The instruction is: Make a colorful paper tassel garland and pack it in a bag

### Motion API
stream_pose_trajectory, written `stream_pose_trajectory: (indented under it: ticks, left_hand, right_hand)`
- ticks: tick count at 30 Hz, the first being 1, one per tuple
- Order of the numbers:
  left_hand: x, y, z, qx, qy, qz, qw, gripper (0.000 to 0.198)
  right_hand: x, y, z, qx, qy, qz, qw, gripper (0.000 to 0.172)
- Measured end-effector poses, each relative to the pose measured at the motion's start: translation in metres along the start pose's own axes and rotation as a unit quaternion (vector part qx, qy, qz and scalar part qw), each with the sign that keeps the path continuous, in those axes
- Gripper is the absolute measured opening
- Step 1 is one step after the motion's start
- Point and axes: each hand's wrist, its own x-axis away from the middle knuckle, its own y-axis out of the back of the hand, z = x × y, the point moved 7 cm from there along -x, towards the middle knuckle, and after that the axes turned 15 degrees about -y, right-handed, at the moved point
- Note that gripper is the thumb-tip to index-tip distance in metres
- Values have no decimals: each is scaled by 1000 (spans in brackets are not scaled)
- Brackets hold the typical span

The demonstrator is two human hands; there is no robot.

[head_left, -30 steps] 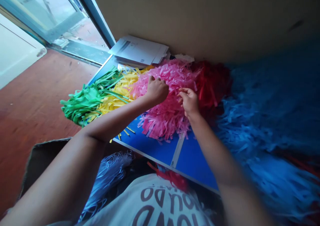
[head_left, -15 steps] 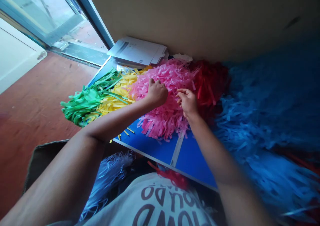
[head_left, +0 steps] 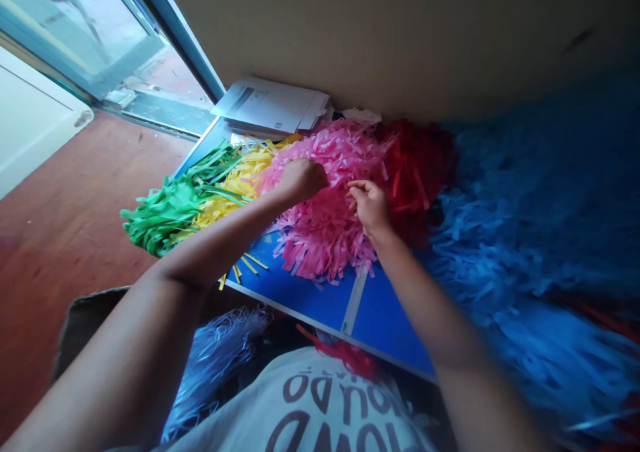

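A fluffy heap of pink fringed streamers (head_left: 325, 245) lies on the blue table (head_left: 305, 300). Above its middle, my left hand (head_left: 304, 179) is curled into a fist with the knuckles up; whatever its fingers grip is hidden. My right hand (head_left: 373, 207) is at the heap's right side, thumb and fingertips drawn together. Anything pinched there is too fine to make out. Yellow fringe (head_left: 245, 169) and green fringe (head_left: 173, 212) extend left from the pink, while dark red fringe (head_left: 417, 162) adjoins it on the right.
A stack of papers (head_left: 275, 105) rests at the table's back, against the wall (head_left: 400, 39). A large mass of blue fringe (head_left: 480, 245) fills the right side. Pale thin strands (head_left: 215, 359) hang below the table's near edge. A glass door (head_left: 90, 32) is at upper left.
My left hand has shifted slightly left and rolled so its knuckles face up. My right hand has moved a little left and down, still pinched. The fringe heaps look nearly the same.
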Motion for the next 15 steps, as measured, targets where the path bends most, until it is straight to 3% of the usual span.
stream_pose_trajectory:
  ticks: [5,8,15]
  left_hand:
    - [1,4,5,-39,-3,-41,998,22]
    - [4,8,0,-62,-17,-67,996,20]
    - [6,-1,-33,-164,-32,16,986,33]
  right_hand:
    - [-5,-15,1,69,20,3,997,26]
    - [-8,-22,0,76,-23,7,997,24]
    - [0,-15,3,25,-70,-29,997,11]
